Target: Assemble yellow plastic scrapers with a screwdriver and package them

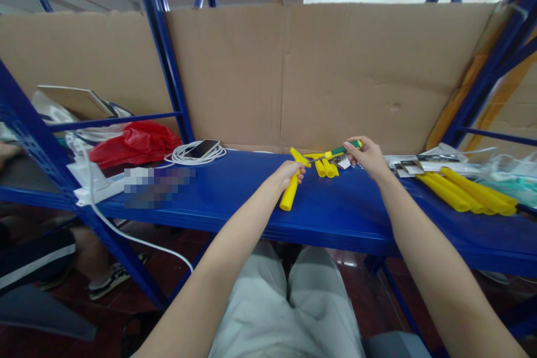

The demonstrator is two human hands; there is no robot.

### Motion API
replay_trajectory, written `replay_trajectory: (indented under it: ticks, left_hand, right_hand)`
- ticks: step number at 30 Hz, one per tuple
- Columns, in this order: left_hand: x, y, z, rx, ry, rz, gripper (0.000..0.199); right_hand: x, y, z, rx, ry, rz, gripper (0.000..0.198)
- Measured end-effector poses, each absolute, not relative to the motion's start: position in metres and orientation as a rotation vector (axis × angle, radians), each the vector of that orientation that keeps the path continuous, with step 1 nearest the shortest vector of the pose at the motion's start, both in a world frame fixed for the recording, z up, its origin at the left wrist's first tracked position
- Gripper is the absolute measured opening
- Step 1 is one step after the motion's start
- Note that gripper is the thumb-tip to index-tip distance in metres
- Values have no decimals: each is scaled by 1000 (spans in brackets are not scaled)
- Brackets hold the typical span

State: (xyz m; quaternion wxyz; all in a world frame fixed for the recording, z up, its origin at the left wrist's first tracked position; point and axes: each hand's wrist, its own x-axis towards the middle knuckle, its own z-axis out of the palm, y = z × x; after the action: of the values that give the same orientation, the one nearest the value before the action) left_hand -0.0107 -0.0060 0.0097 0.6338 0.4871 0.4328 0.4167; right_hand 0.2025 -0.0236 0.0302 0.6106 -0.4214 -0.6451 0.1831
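My left hand (290, 172) is wrapped round a yellow plastic tube (288, 197), holding it tilted above the front part of the blue shelf. In my right hand (366, 155) is a screwdriver with a green and yellow handle (338, 151). Its metal shaft points left and meets the upper part of the yellow piece by my left fingers; whether the tip sits in a screw is too small to tell. Just behind, between the hands, lie several more yellow tube pieces (326, 166) and some small metal parts (343, 162).
Several long yellow tubes (465, 190) lie at the right on the blue shelf (239, 184). To the left are a coiled white cable (181, 155), a phone (203, 149), a red plastic bag (136, 142) and a white power strip (104, 184). Cardboard (335, 67) stands behind. Another person's leg (90, 246) shows at lower left.
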Motion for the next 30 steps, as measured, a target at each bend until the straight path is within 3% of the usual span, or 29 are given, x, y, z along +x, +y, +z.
replay_trajectory:
  ticks: [7, 13, 23, 30]
  left_hand:
    - [-10, -11, 13, 1127, 1061, 965, 17]
    - [-11, -10, 15, 1116, 1088, 972, 15]
    - [-11, -9, 14, 1065, 1059, 1010, 18]
    - [-11, -6, 13, 1081, 1055, 1012, 16]
  right_hand:
    - [195, -30, 32, -978, -1443, 582, 45]
    - [195, -34, 35, -874, -1454, 823, 36]
    - [192, -23, 28, -934, -1385, 622, 44]
    - [193, -25, 28, -966, -1357, 682, 49]
